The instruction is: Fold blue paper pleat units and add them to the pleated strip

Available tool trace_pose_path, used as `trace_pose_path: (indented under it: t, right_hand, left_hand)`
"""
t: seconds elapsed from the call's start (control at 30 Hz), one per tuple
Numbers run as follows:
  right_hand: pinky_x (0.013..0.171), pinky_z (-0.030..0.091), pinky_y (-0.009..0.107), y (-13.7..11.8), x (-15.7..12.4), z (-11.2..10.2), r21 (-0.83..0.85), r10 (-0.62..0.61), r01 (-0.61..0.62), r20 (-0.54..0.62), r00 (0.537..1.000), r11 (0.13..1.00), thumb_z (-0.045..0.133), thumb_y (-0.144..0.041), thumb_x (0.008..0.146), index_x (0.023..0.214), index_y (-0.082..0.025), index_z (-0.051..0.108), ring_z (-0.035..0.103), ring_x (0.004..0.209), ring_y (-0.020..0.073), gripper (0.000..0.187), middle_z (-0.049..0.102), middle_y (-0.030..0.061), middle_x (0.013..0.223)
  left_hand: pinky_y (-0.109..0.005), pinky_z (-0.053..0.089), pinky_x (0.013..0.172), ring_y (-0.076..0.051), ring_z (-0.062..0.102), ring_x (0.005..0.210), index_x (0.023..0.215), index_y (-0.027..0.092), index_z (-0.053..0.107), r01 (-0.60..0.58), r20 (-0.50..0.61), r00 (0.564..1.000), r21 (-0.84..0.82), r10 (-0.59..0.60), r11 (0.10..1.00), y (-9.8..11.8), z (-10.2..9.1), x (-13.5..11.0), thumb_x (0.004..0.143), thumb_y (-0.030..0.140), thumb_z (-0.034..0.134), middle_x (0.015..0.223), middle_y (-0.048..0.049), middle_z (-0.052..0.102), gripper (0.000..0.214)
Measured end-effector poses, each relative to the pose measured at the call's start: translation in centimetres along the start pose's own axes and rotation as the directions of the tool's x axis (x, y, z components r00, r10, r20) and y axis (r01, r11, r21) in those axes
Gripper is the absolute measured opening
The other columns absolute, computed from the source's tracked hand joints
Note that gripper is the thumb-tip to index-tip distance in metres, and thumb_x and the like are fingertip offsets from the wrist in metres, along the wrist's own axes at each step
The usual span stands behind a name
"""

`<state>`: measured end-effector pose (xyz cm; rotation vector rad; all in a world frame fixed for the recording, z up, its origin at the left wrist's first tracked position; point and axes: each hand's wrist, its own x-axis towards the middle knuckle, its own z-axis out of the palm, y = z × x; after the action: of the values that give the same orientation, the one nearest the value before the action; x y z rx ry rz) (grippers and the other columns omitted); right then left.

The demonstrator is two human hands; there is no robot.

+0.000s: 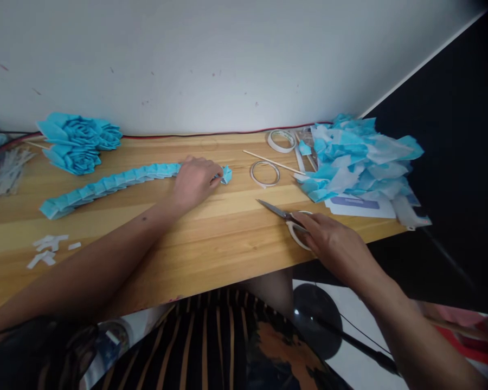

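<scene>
My left hand rests on the right end of a long strip of folded blue paper that lies across the wooden table. Its fingers are curled and pinch the strip's tip, which pokes out beside them. My right hand lies over the white handles of a pair of scissors near the table's front edge, with its fingers curled round the handles. The scissors lie flat and their blades point left.
Blue paper roses sit at the back left. A heap of blue and white paper pieces fills the back right. Two tape rolls and a thin wooden stick lie between. White paper scraps lie front left.
</scene>
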<state>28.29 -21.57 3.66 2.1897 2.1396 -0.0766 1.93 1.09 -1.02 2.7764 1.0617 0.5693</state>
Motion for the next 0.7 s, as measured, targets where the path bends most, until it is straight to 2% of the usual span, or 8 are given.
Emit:
trace_pose_path:
  t: [0.07,0.13,0.17,0.23,0.3,0.37,0.47,0.7]
  right_hand:
    - [0.079,0.054,0.041,0.1,0.4,0.2,0.185,0.038,-0.036,-0.006,0.999,0.982,0.058,-0.021,0.091,0.133,-0.016,0.067,0.072,0.096,0.0316,0.043,0.074,0.0149,0.108]
    - [0.081,0.055,0.04,-0.2,0.8,-0.1,0.525,0.091,-0.103,0.049,0.995,0.845,0.064,-0.025,0.086,0.135,-0.018,0.065,0.071,0.094,0.0281,0.05,0.073,0.0119,0.106]
    - [0.081,0.056,0.039,-0.6,1.0,-0.3,0.703,0.105,-0.149,0.105,0.989,0.696,0.067,-0.028,0.084,0.136,-0.02,0.064,0.071,0.092,0.0256,0.053,0.073,0.0101,0.106]
    - [0.079,0.058,0.035,-1.9,1.2,-0.9,0.924,0.08,-0.256,0.243,0.967,0.282,0.075,-0.035,0.081,0.137,-0.024,0.062,0.071,0.09,0.0214,0.058,0.073,0.0077,0.109]
    - [0.072,0.058,0.03,-3.7,1.5,-1.2,0.928,0.015,-0.362,0.364,0.931,-0.086,0.082,-0.042,0.078,0.134,-0.026,0.063,0.071,0.084,0.0175,0.061,0.074,0.0071,0.111]
    - [0.061,0.054,0.023,-5.4,1.8,-1.2,0.852,-0.086,-0.423,0.418,0.904,-0.309,0.089,-0.043,0.073,0.127,-0.025,0.068,0.067,0.073,0.0119,0.061,0.075,0.0055,0.105]
    - [0.061,0.055,0.019,-7.1,2.4,-0.9,0.784,-0.159,-0.433,0.407,0.9,-0.444,0.093,-0.043,0.072,0.111,-0.021,0.073,0.064,0.068,0.0073,0.049,0.072,0.0021,0.096]
    - [0.075,0.064,0.026,-8.2,3.9,0.0,0.748,-0.207,-0.416,0.362,0.909,-0.518,0.089,-0.057,0.074,0.103,-0.018,0.073,0.062,0.065,0.0069,0.051,0.068,-0.0005,0.086]
  left_hand:
    - [-0.04,0.042,0.081,-0.026,0.069,0.086,0.088,0.019,0.077,0.018,0.011,1.0,-0.004,-0.018,1.0,0.2,-0.1,0.1,0.093,0.016,0.054,0.085,-0.0084,0.077,0.024]
    - [-0.039,0.041,0.081,-0.025,0.068,0.086,0.086,0.019,0.077,0.029,0.023,0.999,-0.008,-0.029,1.0,0.3,-0.2,0.1,0.093,0.017,0.054,0.083,-0.0075,0.077,0.024]
    - [-0.039,0.041,0.081,-0.025,0.068,0.086,0.086,0.019,0.077,0.031,0.026,0.999,-0.01,-0.031,0.999,0.4,-0.2,0.0,0.094,0.017,0.054,0.083,-0.007,0.077,0.025]
    - [-0.039,0.04,0.08,-0.024,0.068,0.085,0.084,0.02,0.077,0.034,0.028,0.999,-0.014,-0.034,0.999,0.4,-0.2,-0.2,0.094,0.018,0.054,0.082,-0.006,0.077,0.026]
    - [-0.038,0.039,0.079,-0.023,0.068,0.083,0.082,0.021,0.078,0.035,0.027,0.999,-0.013,-0.035,0.999,0.3,-0.1,-0.4,0.094,0.019,0.053,0.08,-0.0054,0.076,0.027]
    - [-0.039,0.039,0.078,-0.023,0.068,0.083,0.081,0.021,0.078,0.038,0.022,0.999,-0.009,-0.038,0.999,0.2,0.0,-0.5,0.094,0.019,0.053,0.08,-0.005,0.076,0.028]
    - [-0.039,0.04,0.08,-0.024,0.069,0.084,0.082,0.021,0.078,0.057,0.017,0.998,-0.013,-0.057,0.998,-0.1,-0.1,-0.5,0.094,0.019,0.053,0.082,-0.0051,0.077,0.027]
    - [-0.041,0.041,0.086,-0.026,0.07,0.089,0.097,0.023,0.079,0.044,0.045,0.998,-0.065,-0.041,0.997,-0.1,-0.5,-0.5,0.094,0.021,0.055,0.088,-0.0058,0.078,0.025]
